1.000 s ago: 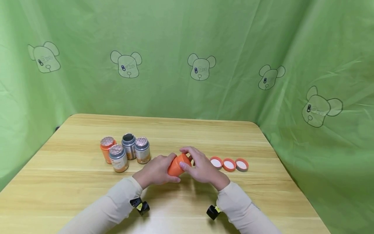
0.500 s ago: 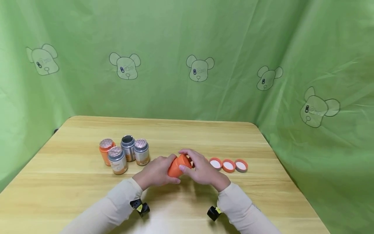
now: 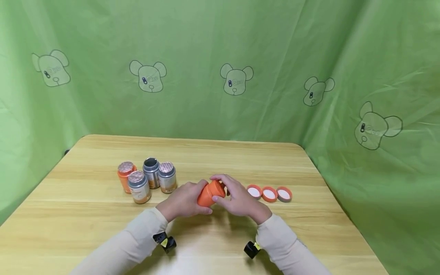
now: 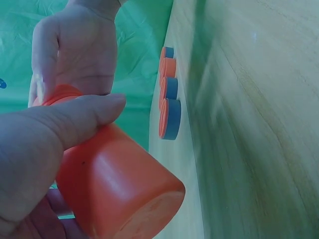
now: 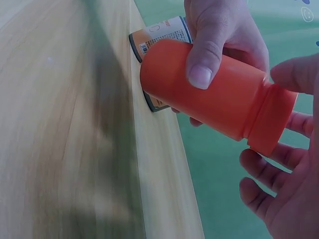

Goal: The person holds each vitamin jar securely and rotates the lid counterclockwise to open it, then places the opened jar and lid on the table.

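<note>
An orange plastic bottle (image 5: pixel 199 92) is held tilted above the table, its screw cap (image 5: pixel 272 119) pointing to the right in the head view. My left hand (image 3: pixel 183 200) grips its body, thumb along the near side, as the left wrist view also shows. My right hand (image 3: pixel 240 198) has thumb and fingertips around the rim of the orange cap, seen closely in the right wrist view. A thin groove shows between cap and body. The fingers of my left hand behind the bottle are partly hidden.
Left of my hands stand an orange bottle (image 3: pixel 125 175) and several grey ones, including an opened bottle (image 3: pixel 151 172) and a foil-sealed bottle (image 3: pixel 139 187). Right of them, several upturned caps (image 3: pixel 269 194) lie in a row on the wooden table (image 3: pixel 309 229). A green curtain (image 3: pixel 192 46) hangs behind.
My right thumb and fingers have shifted slightly round the cap, leaving more of its side showing. The left hand keeps its hold on the bottle; the other bottles and caps stay put.
</note>
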`<state>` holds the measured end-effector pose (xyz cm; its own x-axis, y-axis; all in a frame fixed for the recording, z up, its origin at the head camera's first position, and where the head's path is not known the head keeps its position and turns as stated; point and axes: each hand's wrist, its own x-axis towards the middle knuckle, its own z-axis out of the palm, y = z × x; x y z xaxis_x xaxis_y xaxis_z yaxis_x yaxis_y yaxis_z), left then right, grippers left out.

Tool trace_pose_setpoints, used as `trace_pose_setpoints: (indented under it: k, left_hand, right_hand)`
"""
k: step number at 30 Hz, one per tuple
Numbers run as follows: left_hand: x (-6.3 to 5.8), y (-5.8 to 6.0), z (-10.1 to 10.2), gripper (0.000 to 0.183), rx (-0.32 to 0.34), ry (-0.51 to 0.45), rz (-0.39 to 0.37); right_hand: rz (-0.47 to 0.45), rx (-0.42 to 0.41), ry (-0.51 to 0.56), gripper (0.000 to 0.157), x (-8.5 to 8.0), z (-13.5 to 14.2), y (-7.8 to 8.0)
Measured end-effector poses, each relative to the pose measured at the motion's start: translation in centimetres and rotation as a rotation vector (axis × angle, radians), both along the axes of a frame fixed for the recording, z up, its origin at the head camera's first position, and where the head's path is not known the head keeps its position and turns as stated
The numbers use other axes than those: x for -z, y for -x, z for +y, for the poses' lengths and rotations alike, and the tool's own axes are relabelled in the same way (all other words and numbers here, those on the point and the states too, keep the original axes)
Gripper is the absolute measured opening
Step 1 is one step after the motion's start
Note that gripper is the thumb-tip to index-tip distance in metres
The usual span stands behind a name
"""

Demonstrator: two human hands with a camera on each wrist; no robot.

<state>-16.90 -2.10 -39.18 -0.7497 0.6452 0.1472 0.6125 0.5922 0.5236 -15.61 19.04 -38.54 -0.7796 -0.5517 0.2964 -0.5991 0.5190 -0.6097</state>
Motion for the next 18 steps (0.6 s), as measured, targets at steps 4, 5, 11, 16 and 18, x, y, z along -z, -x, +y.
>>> trace_pose_setpoints:
  k: [4,5,11,16,18]
  left_hand:
    - [-0.12,0.1,-0.01,0.061,-0.007,0.004,0.003]
    - [-0.15,0.11,0.0,0.062,-0.008,0.004,0.003]
    - [-0.11,0.12,0.06,0.059,-0.006,0.011,-0.006]
    - [-0.02,0.06,0.03,0.059,-0.003,0.007,-0.019]
    - [0.03,0.0,0.02,0.06,-0.002,0.004,-0.016]
  right_hand:
    - [-0.017,0.032,-0.003,0.048,-0.1,-0.02,0.17]
    - [-0.026,0.043,-0.006,0.048,-0.15,-0.02,0.17]
    - [-0.058,0.036,-0.011,0.046,-0.17,0.01,0.1]
    - [-0.031,0.006,-0.009,0.048,-0.07,0.15,0.05]
    - [-0.028,0.015,-0.004,0.049,-0.07,0.07,0.0]
